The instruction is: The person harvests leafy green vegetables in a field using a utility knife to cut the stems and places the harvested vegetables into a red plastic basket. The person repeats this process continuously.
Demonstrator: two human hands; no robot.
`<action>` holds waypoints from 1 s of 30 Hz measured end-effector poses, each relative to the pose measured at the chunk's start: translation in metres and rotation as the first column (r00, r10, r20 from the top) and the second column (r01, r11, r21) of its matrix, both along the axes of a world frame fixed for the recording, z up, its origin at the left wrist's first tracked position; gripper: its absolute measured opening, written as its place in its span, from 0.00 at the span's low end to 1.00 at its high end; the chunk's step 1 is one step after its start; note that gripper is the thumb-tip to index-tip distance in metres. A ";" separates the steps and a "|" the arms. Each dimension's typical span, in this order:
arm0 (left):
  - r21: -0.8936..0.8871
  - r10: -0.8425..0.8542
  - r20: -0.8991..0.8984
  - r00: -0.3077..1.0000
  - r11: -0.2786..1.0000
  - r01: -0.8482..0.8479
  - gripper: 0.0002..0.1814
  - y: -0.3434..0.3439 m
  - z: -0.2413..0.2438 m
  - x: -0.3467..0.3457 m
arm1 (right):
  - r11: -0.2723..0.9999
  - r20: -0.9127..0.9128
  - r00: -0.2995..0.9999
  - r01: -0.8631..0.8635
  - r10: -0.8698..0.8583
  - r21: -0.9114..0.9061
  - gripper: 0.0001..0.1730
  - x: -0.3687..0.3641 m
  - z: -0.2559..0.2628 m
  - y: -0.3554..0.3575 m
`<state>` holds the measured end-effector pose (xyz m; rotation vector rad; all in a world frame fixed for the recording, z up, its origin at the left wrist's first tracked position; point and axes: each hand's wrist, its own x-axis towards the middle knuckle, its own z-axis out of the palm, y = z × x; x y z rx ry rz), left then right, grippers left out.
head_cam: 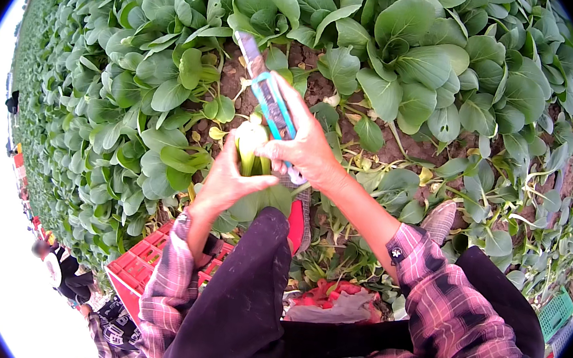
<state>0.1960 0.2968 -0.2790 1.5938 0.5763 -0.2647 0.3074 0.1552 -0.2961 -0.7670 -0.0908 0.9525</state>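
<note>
A cut head of bok choy [251, 141] is held in front of my knee, its pale stem base up and its leaves hanging down. My left hand [221, 177] grips it from the left, with the thumb across the stalks. In my right hand [308, 144] is a knife [265, 85] with a turquoise-edged handle. Its blade points up and left, away from me, over bare soil. My right thumb touches the side of the bok choy, while the other fingers wrap the knife handle. Part of the handle is hidden by that hand.
Dense bok choy plants [405, 50] grow ahead and to the left. A red plastic crate [139, 263] stands by my left forearm. Red and grey bags [336, 305] lie behind my feet. Other people [67, 271] are at the left, and a green crate [555, 312] is far right.
</note>
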 end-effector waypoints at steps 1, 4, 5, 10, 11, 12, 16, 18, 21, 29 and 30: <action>0.025 0.029 -0.080 0.996 0.999 -0.027 0.45 -0.002 -0.004 -0.007 | 0.999 -0.030 1.000 -0.005 0.007 0.052 0.57 -0.006 -0.004 0.007; 0.207 0.029 -0.146 0.989 0.978 0.002 0.32 -0.005 -0.001 -0.005 | 0.986 -0.180 0.984 0.021 0.009 0.165 0.48 0.003 -0.010 0.002; 0.309 -0.028 -0.219 0.975 0.946 0.096 0.28 0.002 -0.001 -0.007 | 0.974 -0.274 0.961 0.035 0.028 0.223 0.45 0.009 -0.012 -0.001; 0.778 -0.214 -0.064 0.975 0.601 0.183 0.22 0.048 0.031 -0.001 | 0.962 0.168 0.969 -0.138 0.181 -0.236 0.41 0.036 -0.033 0.005; 0.844 -0.364 -0.071 0.929 0.475 0.250 0.22 0.051 0.040 0.016 | 0.870 0.319 0.885 -0.167 0.339 -0.463 0.43 0.032 -0.044 0.014; 0.859 -0.440 -0.130 0.888 0.397 0.323 0.23 0.056 0.043 0.028 | 0.826 0.368 0.829 -0.183 0.421 -0.534 0.42 0.028 -0.048 0.026; 0.842 -0.453 -0.517 0.727 -0.112 0.528 0.16 0.104 -0.013 0.075 | 0.798 0.481 0.755 -0.091 0.446 -0.596 0.38 0.019 -0.091 0.076; 0.749 -0.343 -0.663 0.666 -0.314 0.583 0.16 0.145 -0.038 0.069 | 0.841 0.479 0.782 -0.103 0.399 -0.532 0.36 0.020 -0.098 0.103; 0.749 -0.335 -0.662 0.670 -0.267 0.606 0.16 0.166 -0.042 0.065 | 0.749 0.322 0.815 -0.192 0.482 -0.634 0.35 0.032 -0.112 0.120; 0.791 -0.345 -0.606 0.717 -0.167 0.589 0.30 0.175 -0.050 0.043 | 0.754 0.129 0.855 -0.361 0.503 -0.548 0.33 0.035 -0.124 0.148; 0.799 -0.352 -0.591 0.726 -0.132 0.587 0.29 0.174 -0.051 0.043 | 0.707 0.183 0.814 -0.340 0.552 -0.620 0.31 0.031 -0.124 0.148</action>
